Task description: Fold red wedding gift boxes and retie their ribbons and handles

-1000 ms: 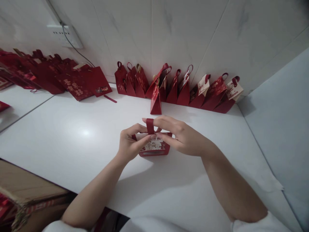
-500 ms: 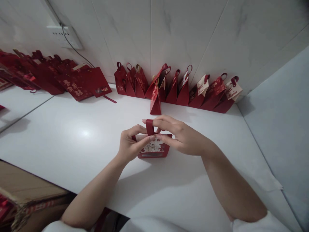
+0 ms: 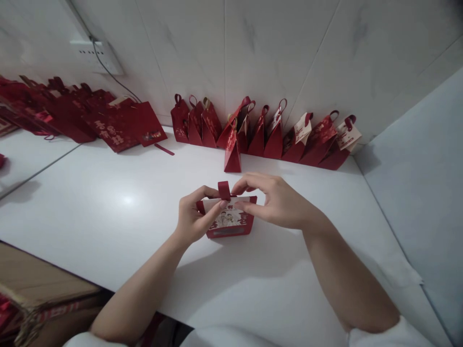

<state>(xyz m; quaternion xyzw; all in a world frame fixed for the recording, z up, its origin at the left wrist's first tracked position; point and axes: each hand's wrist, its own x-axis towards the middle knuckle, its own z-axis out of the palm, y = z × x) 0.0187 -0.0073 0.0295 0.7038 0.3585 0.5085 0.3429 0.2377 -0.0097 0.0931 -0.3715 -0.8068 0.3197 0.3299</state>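
A red gift box (image 3: 228, 219) with a white printed front panel stands on the white table before me. A dark red ribbon loop (image 3: 224, 190) rises from its top edge. My left hand (image 3: 197, 212) is closed around the box's left upper side, its thumb pressed on the front panel beneath the loop and its fingers behind. On the right, my right hand (image 3: 269, 200) has its thumb by the front panel and its curled fingers above the top edge beside the loop. A gap shows between that thumb and the fingers; the farther fingers are hidden.
Several finished-looking red boxes (image 3: 255, 140) with loops line the wall, one small box (image 3: 232, 153) standing in front. At left lie many red boxes (image 3: 119, 127). A cardboard carton (image 3: 43, 284) sits below the table's near left edge. A wall socket (image 3: 97, 55) has a cable.
My right hand has let go of the ribbon loop; its finger came out of the loop and shifted right. The loop now stands free. My left hand keeps hold of the box.
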